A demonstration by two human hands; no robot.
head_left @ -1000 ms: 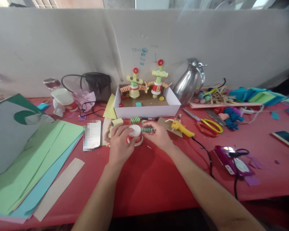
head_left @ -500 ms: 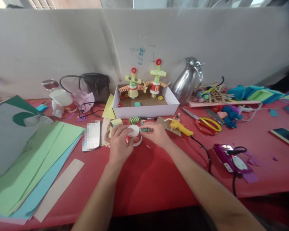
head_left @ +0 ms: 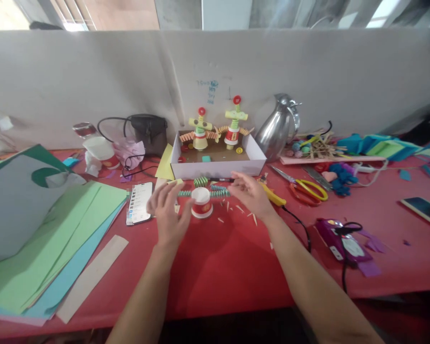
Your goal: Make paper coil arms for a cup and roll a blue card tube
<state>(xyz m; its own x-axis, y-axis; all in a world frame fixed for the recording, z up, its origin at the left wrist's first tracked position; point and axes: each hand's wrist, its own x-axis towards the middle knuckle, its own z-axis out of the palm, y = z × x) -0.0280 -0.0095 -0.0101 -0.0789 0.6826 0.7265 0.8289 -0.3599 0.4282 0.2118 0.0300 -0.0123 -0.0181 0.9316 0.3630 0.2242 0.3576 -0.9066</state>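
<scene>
An upside-down red and white paper cup (head_left: 202, 206) stands on the red table, with a folded paper spring sticking out on each side: a left paper spring (head_left: 185, 194) and a right paper spring (head_left: 219, 194). To the cup's left, my left hand (head_left: 170, 210) is raised with fingers apart, holding nothing and partly covering the left side of the work. My right hand (head_left: 251, 195) hovers past the end of the right spring, fingers loosely spread and bare. Just behind the cup lies a coiled green paper spring (head_left: 200, 181).
A white box (head_left: 218, 168) holds two cup figures at the back. A yellow glue gun (head_left: 274, 195), scissors (head_left: 301, 185) and a steel jug (head_left: 276, 129) are to the right. On the left lie a phone (head_left: 140, 203) and coloured paper sheets (head_left: 68, 234). Paper scraps litter the middle.
Both hands have let go and drawn apart: the left off the cup, the right off the right paper spring. Both springs now show fully beside the cup. The view has tilted up slightly.
</scene>
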